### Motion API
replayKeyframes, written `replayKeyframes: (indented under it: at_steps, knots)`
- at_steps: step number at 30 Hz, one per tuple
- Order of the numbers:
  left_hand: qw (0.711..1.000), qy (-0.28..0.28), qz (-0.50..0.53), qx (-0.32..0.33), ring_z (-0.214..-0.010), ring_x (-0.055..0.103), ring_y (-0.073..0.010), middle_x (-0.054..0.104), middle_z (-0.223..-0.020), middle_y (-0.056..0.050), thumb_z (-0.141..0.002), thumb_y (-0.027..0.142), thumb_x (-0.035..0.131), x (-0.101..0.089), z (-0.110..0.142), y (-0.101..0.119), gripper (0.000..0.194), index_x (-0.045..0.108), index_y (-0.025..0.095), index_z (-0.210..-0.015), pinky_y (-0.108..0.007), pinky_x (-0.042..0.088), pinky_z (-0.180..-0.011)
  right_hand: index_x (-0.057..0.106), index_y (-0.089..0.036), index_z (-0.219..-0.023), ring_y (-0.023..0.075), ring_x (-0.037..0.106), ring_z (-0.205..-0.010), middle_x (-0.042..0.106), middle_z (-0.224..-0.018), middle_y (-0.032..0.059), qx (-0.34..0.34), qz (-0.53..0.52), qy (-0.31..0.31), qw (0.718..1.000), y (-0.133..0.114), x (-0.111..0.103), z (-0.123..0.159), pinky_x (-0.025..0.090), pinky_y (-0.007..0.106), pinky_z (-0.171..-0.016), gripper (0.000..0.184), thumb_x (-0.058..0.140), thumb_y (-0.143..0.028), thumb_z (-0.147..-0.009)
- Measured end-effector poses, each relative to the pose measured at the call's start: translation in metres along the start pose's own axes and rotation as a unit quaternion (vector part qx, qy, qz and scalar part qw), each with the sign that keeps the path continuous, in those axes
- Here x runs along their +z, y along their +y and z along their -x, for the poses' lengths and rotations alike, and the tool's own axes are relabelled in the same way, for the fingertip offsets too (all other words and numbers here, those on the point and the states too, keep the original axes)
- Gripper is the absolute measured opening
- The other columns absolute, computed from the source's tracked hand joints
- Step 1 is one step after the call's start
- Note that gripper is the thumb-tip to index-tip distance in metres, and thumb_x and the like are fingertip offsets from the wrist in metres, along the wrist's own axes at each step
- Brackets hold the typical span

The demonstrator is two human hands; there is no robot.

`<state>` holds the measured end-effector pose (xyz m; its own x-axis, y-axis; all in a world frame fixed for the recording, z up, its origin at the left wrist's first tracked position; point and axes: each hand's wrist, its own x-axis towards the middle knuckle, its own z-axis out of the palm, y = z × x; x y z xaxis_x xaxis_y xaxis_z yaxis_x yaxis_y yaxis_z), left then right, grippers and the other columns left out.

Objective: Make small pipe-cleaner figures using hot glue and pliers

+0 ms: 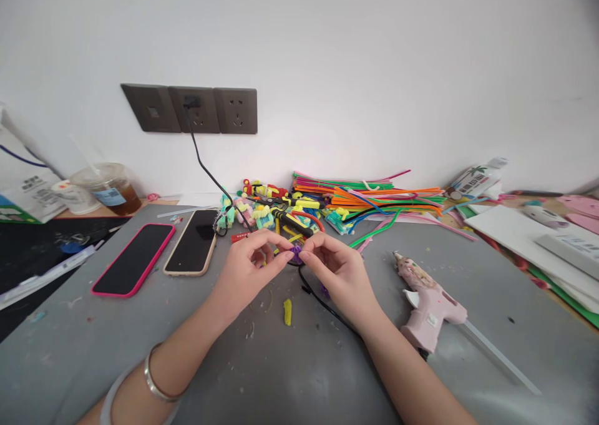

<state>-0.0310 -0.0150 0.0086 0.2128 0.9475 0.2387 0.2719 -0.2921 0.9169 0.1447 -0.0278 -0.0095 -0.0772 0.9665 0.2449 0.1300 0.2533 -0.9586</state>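
A small purple fuzzy piece, which looks like bent pipe cleaner (296,253), is pinched between the fingertips of both my hands above the grey mat (262,375). My left hand (255,266) grips it from the left, thumb and forefinger pressed together. From the other side my right hand (334,269) pinches it the same way, and the fingers hide much of its shape. Below them on the mat lies a short yellow fuzzy piece (287,312). Another bit of purple shows partly behind my right hand.
A pink glue gun (430,309) with its glue stick lies at right. Bundled pipe cleaners (388,197), pliers (292,220) and small fuzzy figures stand along the wall. Two phones (133,259) (191,244) and a drink cup (112,188) are at left. A black cable (334,312) crosses beneath my hands.
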Motion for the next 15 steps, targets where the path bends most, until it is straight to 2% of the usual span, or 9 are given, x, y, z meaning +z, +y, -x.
replayKeyframes:
  at_steps: [15]
  knots:
    - [0.999, -0.02, 0.009, -0.024, -0.057, 0.047, -0.0102, 0.062, -0.071, 0.0, -0.081, 0.034, 0.068, 0.0001, -0.0006, -0.0038, 0.019, 0.067, 0.016, -0.076, -0.024, 0.036, -0.053, 0.061, -0.02, -0.081, 0.0157, 0.044, -0.069, 0.054, -0.075, -0.0001, -0.031, 0.0, -0.008, 0.999, 0.0047, 0.0008, 0.0022, 0.034, 0.029, -0.063, 0.018, 0.061, -0.034, -0.091]
